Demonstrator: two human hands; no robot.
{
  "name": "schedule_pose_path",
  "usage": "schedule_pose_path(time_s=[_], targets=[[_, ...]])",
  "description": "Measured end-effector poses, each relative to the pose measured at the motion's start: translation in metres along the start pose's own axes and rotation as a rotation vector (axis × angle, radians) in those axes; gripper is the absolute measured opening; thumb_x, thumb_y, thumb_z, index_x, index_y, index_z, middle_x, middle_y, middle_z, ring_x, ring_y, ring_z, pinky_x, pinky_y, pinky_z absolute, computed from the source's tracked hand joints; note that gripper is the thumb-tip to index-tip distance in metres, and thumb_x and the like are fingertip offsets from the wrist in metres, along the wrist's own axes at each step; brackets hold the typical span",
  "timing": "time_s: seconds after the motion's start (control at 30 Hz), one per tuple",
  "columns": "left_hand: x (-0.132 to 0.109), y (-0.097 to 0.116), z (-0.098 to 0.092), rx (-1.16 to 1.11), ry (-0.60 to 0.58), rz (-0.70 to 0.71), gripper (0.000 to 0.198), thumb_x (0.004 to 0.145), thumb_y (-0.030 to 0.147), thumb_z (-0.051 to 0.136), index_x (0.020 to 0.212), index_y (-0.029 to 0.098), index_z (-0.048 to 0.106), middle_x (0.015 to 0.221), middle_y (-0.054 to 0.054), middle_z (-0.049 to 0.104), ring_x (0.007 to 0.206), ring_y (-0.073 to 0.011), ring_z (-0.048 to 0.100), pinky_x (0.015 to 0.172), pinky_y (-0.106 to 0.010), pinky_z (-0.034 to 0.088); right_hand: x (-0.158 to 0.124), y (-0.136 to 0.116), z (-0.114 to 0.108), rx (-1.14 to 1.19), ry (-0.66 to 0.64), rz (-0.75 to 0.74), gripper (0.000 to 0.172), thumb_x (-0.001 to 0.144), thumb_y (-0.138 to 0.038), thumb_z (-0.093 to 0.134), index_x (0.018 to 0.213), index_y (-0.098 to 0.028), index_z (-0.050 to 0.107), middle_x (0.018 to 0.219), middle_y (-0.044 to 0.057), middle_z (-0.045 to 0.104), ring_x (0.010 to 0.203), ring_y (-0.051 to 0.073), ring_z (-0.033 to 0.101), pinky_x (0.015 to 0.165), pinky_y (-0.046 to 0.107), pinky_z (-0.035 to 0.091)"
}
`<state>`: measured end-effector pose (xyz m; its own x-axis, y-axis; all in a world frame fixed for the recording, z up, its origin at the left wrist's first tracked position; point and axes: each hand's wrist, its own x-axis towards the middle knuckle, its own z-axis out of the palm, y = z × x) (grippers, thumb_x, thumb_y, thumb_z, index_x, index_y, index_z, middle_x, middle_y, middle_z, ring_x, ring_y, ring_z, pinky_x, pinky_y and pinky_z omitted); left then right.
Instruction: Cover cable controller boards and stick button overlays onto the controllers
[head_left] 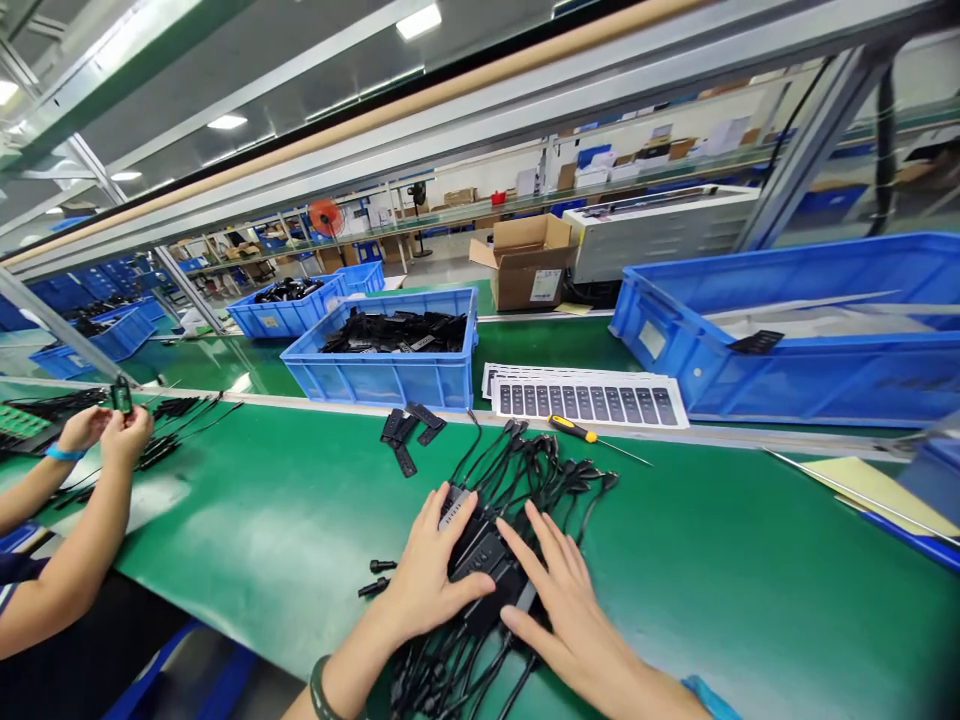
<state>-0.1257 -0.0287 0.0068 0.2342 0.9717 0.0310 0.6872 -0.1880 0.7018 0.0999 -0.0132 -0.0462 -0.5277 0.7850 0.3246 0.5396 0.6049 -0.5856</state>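
Observation:
My left hand (427,570) and my right hand (559,610) press on a black power adapter (484,555) lying in a heap of black cables (525,470) on the green bench mat (675,560). My left fingers wrap its white-labelled end. My right fingers lie spread across its top. Two short black plugs (379,575) lie just left of my left hand. Several flat black pieces (405,435) sit beyond the heap, and a yellow-handled screwdriver (574,430) lies to the right of them.
A co-worker's hands (105,430) at the left hold a small dark part above more black cables. Blue crates (386,360) of black parts stand behind the bench, beside printed label sheets (589,400). A large blue crate (787,340) stands right, a cardboard box (525,265) behind.

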Motion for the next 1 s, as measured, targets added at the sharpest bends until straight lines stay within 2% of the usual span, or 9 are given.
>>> schedule_pose_path(time_s=[0.17,0.27,0.47,0.63,0.73,0.8,0.9,0.97,1.0], targets=[[0.001,-0.007,-0.002,0.029,0.149,-0.089,0.069,0.093,0.05,0.05,0.153,0.025,0.027,0.162,-0.015,0.019,0.15,-0.0321,0.014,0.118,-0.054,0.019,0.044,0.0,0.023,0.022,-0.014,-0.059,0.068,0.095,-0.051,0.047,0.155,-0.029,0.026,0.164,0.011,0.009,0.148,0.036,0.014,0.115,0.06,0.027],[0.007,-0.024,-0.013,0.051,0.254,-0.111,0.064,0.094,0.044,0.048,0.152,0.023,0.031,0.16,-0.013,0.026,0.149,-0.029,0.017,0.119,-0.051,0.02,0.078,-0.004,0.028,0.053,-0.045,-0.109,0.067,0.094,-0.052,0.047,0.153,-0.024,0.033,0.162,0.014,0.016,0.148,0.036,0.017,0.115,0.057,0.03],[0.025,-0.055,-0.034,0.066,0.386,-0.136,0.057,0.095,0.04,0.045,0.149,0.026,0.036,0.156,-0.009,0.035,0.148,-0.0258,0.022,0.119,-0.05,0.02,0.133,-0.017,0.038,0.085,-0.114,-0.144,0.069,0.092,-0.049,0.051,0.151,-0.016,0.036,0.159,0.02,0.022,0.145,0.036,0.022,0.115,0.056,0.028],[0.036,-0.07,-0.041,0.112,0.471,-0.13,0.056,0.095,0.042,0.043,0.148,0.024,0.039,0.153,-0.011,0.04,0.145,-0.0273,0.029,0.118,-0.051,0.023,0.152,-0.026,0.047,0.067,-0.053,-0.112,0.06,0.094,-0.046,0.05,0.147,-0.02,0.043,0.155,0.018,0.031,0.141,0.033,0.032,0.115,0.051,0.029],[0.038,-0.074,-0.043,0.106,0.514,-0.131,0.055,0.095,0.044,0.041,0.146,0.023,0.041,0.152,-0.012,0.04,0.145,-0.0281,0.03,0.117,-0.052,0.026,0.154,-0.026,0.046,-0.002,-0.01,-0.107,0.061,0.094,-0.049,0.051,0.149,-0.023,0.039,0.155,0.016,0.032,0.14,0.032,0.034,0.113,0.051,0.032],[0.034,-0.072,-0.047,0.086,0.551,-0.151,0.056,0.096,0.046,0.039,0.146,0.023,0.04,0.153,-0.013,0.039,0.145,-0.0284,0.03,0.117,-0.052,0.027,0.16,-0.018,0.036,-0.05,0.0,-0.101,0.059,0.095,-0.047,0.05,0.149,-0.023,0.039,0.152,0.015,0.036,0.139,0.03,0.035,0.111,0.048,0.035],[0.016,-0.059,-0.055,0.126,0.63,-0.178,0.056,0.096,0.048,0.038,0.147,0.024,0.039,0.154,-0.013,0.037,0.144,-0.0301,0.031,0.115,-0.054,0.031,0.181,0.015,-0.001,-0.114,0.014,-0.073,0.041,0.097,-0.038,0.052,0.134,-0.021,0.055,0.138,0.011,0.052,0.13,0.023,0.044,0.108,0.037,0.039],[-0.002,-0.045,-0.058,0.189,0.665,-0.179,0.056,0.094,0.05,0.044,0.145,0.027,0.041,0.153,-0.011,0.038,0.139,-0.0322,0.039,0.103,-0.05,0.047,0.199,0.052,-0.037,-0.184,0.024,-0.031,0.028,0.093,-0.029,0.059,0.119,-0.019,0.064,0.125,0.011,0.059,0.121,0.022,0.051,0.105,0.037,0.041],[-0.011,-0.036,-0.059,0.213,0.675,-0.179,0.057,0.092,0.051,0.049,0.144,0.029,0.043,0.153,-0.01,0.039,0.132,-0.0327,0.048,0.089,-0.043,0.056,0.207,0.074,-0.056,-0.229,0.032,0.007,0.024,0.092,-0.025,0.061,0.113,-0.016,0.065,0.12,0.012,0.061,0.117,0.024,0.052,0.103,0.039,0.042]])
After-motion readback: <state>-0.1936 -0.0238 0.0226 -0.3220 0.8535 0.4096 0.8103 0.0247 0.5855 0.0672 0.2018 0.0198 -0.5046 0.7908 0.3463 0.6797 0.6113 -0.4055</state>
